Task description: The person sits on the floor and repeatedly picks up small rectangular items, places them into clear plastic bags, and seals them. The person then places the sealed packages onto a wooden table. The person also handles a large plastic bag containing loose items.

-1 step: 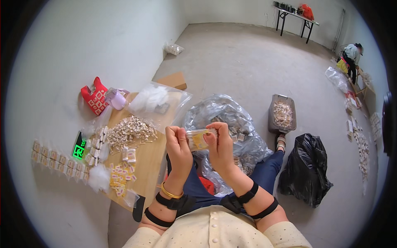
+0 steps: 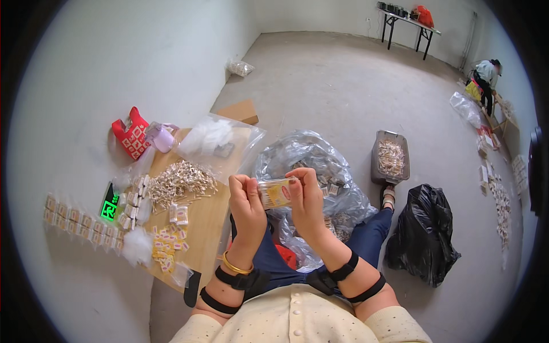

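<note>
My left hand (image 2: 247, 197) and my right hand (image 2: 306, 203) pinch a small clear packet of cotton swabs (image 2: 275, 194) between them, above my lap. A yellow card with a red patch shows through its film. The left thumb and fingers close on one end, the right thumb and fingers on the upper right end. Below the packet, a large clear plastic bag (image 2: 349, 191) holds several filled packets. Left of my hands, a heap of loose cotton swabs (image 2: 183, 183) and scattered yellow cards (image 2: 167, 243) lie on the wooden table (image 2: 203, 223).
Filled packets (image 2: 83, 223) line the table's left side, near a lilac jug (image 2: 161, 138) and a red bag (image 2: 133, 134). A grey bin of swabs (image 2: 374, 163) and a black bag (image 2: 422, 237) stand right. Another person (image 2: 487, 77) bends over at far right.
My right thumb has shifted up toward the packet's top edge, uncovering the red patch on the yellow card. The left hand keeps its place.
</note>
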Demonstrator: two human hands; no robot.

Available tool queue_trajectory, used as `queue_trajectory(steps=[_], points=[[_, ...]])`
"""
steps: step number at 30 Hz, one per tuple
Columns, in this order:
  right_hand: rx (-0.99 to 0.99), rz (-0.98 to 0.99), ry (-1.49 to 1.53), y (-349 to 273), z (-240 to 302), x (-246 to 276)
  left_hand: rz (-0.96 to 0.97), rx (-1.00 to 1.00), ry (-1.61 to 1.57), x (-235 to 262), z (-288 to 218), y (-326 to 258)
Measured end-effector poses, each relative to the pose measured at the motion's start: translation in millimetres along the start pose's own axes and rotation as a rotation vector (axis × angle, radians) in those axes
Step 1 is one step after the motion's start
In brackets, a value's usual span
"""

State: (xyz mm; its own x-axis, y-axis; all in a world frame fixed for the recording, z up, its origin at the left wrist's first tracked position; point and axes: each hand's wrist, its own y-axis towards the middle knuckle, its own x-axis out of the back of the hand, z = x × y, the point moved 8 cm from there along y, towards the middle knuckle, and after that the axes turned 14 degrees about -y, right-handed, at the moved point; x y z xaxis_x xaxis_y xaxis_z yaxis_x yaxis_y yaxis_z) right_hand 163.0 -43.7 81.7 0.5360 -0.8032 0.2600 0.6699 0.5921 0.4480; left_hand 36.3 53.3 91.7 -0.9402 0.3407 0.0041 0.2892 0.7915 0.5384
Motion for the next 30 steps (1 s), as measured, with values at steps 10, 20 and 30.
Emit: queue_trajectory(steps=[10,20,30], points=[[-0.102,-0.011,0.048,0.4,-17.8,-2.0,0.021,0.076,-0.122,-10.7,5.0,-7.6],[-0.159,-0.066,0.229,-0.9,-48.1,-1.6,0.032,0.252,-0.472,-9.5,22.2,-10.7],[-0.248,-0.064,0.324,-0.8,-51.4,2.1,0.011,0.265,-0.466,-11.1,30.1,-13.0]])
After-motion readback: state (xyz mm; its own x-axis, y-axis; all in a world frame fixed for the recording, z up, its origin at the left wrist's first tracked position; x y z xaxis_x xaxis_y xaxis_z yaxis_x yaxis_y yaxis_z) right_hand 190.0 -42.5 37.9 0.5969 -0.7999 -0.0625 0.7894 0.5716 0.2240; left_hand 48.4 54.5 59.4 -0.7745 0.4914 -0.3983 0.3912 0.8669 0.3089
